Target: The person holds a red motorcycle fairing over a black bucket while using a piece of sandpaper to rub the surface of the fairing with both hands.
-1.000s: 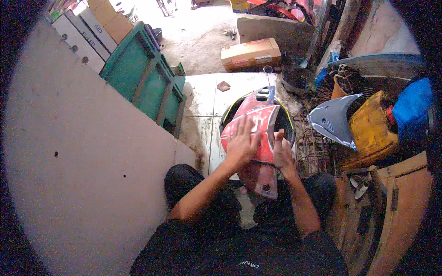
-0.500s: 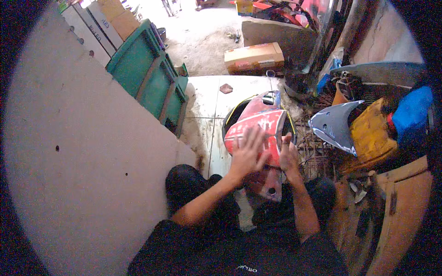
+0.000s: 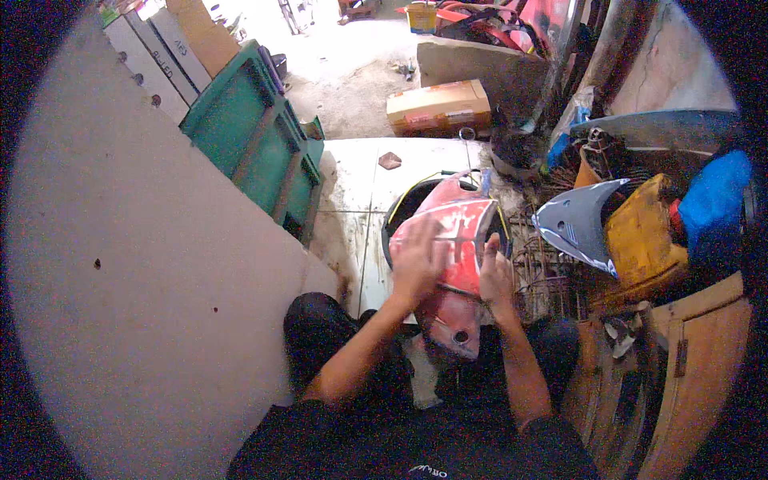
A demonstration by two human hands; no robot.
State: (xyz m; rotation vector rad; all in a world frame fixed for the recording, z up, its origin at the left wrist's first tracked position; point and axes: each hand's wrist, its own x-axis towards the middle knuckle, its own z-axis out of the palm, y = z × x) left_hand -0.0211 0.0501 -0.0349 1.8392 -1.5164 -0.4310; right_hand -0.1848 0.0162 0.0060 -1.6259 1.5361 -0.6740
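Observation:
A red motorcycle body panel (image 3: 462, 268) with pale scuffed patches lies tilted across a black basin (image 3: 398, 210) with a yellow handle or trim, its narrow lower end towards my lap. My left hand (image 3: 418, 268) lies flat on the panel's left part, fingers stretched out and slightly blurred by motion; whatever may be under the palm is hidden. Along the panel's right edge, my right hand (image 3: 498, 280) grips it with the thumb up on top and the other fingers out of sight.
A pale wall (image 3: 160, 264) and a green crate (image 3: 248, 128) border the left. Right of the basin are a grey panel (image 3: 572, 224), a yellow container (image 3: 646, 228) and a blue bag (image 3: 716, 196). A cardboard box (image 3: 438, 108) and a small brown piece (image 3: 390, 161) lie ahead.
My left hand has slid slightly left and nearer to me over the panel. The panel's lower end has shifted a little left, and my right hand still holds its edge.

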